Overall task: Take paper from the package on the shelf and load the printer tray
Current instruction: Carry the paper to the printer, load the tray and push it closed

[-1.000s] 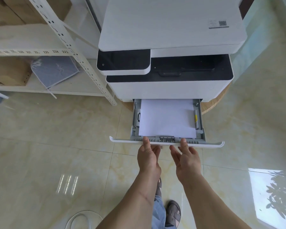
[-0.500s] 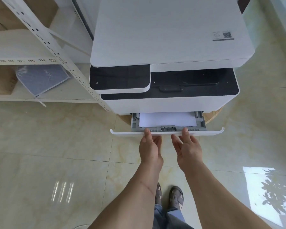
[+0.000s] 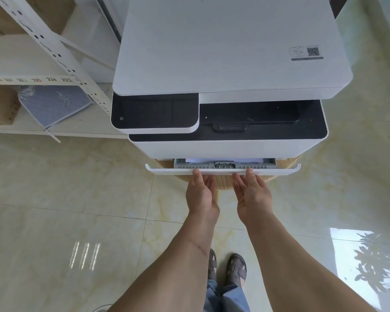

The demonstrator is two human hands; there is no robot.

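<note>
A white and black printer [image 3: 230,70] stands on a low round wooden stand [image 3: 284,164]. Its paper tray [image 3: 167,170] sticks out only a little at the bottom front. A thin strip of white paper [image 3: 223,159] shows inside the tray, the rest hidden under the printer body. My left hand [image 3: 202,194] and my right hand [image 3: 252,194] are side by side below the tray's middle, palms facing each other. Their fingertips press against the tray's front panel, and neither hand holds anything.
A white metal shelf [image 3: 61,57] stands to the left of the printer, with cardboard boxes [image 3: 0,104] and a grey-blue cloth bag [image 3: 54,104] on its lower board. Glossy tiled floor [image 3: 65,210] lies around me, and my feet in sandals [image 3: 229,269] are below.
The tray has slid back into the printer under both hands, from well pulled out with a full sheet showing to nearly closed. My view has moved closer to the printer.
</note>
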